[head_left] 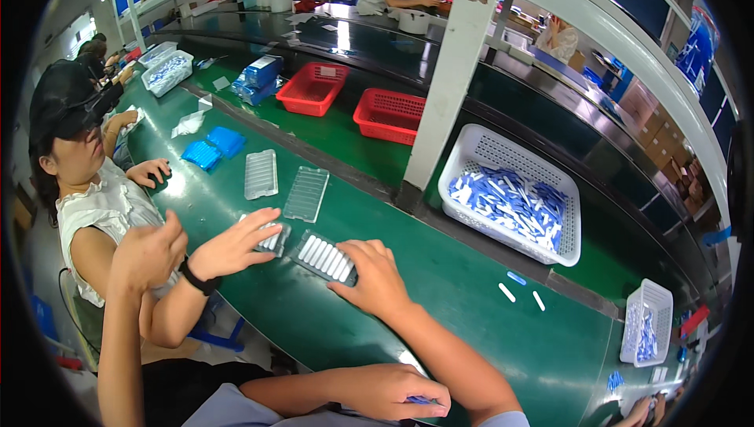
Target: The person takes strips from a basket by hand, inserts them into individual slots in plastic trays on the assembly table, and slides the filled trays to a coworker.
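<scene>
The right hand [377, 278] lies palm down on the green bench top [440, 301], fingers loosely spread and unclenched, its fingertips resting on the near end of a clear tray [323, 258] filled with a row of white pieces; it presses rather than grips. The left hand [385, 393] sits low and close to the body, curled closed around a small blue piece [416, 400], only a sliver of which shows between the fingers.

Just left of the tray a co-worker's hand [232, 242] with a black wristband covers a second filled tray [275, 237]; that person's other hand [149, 250] is raised above the bench edge. Beyond these lie two empty clear trays [306, 193], side by side; farther left are blue packets [214, 148] and another person's hand [149, 172] on the bench edge.

To the right, behind a white post [440, 105], a white basket [542, 176] holds a heap of blue and white pieces; a few loose pieces [518, 286] lie on the bench in front of it; a smaller white basket [646, 321] stands near the right rim. Two red baskets [385, 117] sit farther back.
</scene>
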### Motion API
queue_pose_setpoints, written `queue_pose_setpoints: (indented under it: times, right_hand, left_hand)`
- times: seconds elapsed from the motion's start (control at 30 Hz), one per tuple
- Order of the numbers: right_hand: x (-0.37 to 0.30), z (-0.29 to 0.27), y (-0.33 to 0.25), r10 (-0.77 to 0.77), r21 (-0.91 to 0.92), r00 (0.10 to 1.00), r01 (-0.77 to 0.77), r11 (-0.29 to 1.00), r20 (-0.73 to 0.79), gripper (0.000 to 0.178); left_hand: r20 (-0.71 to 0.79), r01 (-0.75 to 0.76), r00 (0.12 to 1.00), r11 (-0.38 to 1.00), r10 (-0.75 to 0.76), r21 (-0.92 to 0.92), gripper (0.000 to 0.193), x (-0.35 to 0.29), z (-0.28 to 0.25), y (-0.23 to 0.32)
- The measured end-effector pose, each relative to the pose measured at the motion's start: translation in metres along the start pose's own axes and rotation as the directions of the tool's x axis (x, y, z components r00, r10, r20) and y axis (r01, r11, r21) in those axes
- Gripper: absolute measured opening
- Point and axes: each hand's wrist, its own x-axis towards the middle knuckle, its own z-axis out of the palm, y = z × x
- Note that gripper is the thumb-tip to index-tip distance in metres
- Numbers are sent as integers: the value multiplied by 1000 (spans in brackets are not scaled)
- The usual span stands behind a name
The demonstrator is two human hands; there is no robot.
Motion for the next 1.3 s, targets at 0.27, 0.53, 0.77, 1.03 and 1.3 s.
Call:
queue_pose_setpoints:
  times: [0.27, 0.53, 0.77, 1.03, 1.3]
  right_hand:
    - [41, 33, -21, -60, 53, 998, 59, 997, 20, 72]
    - [85, 41, 17, -225, -31, 965, 231, 972, 136, 51]
    - [79, 9, 23, -148, -238, 979, 178, 955, 140, 40]
    - [1, -61, 56, -92, -343, 995, 102, 934, 45, 22]
    - [-122, -125, 60, -73, -320, 997, 62, 946, -23, 19]
  left_hand:
    - [-118, -116, 986, 993, 115, -5, 17, -14, -9, -25]
    - [-706, 137, 707, 970, 48, 203, 19, -38, -63, -22]
    - [-970, 849, 200, 470, 139, 242, 50, -54, -214, -58]
    - [-982, 996, -43, 63, -182, -55, 82, -118, -324, -91]
    - [-997, 996, -73, 58, -15, -74, 68, -84, -285, -59]
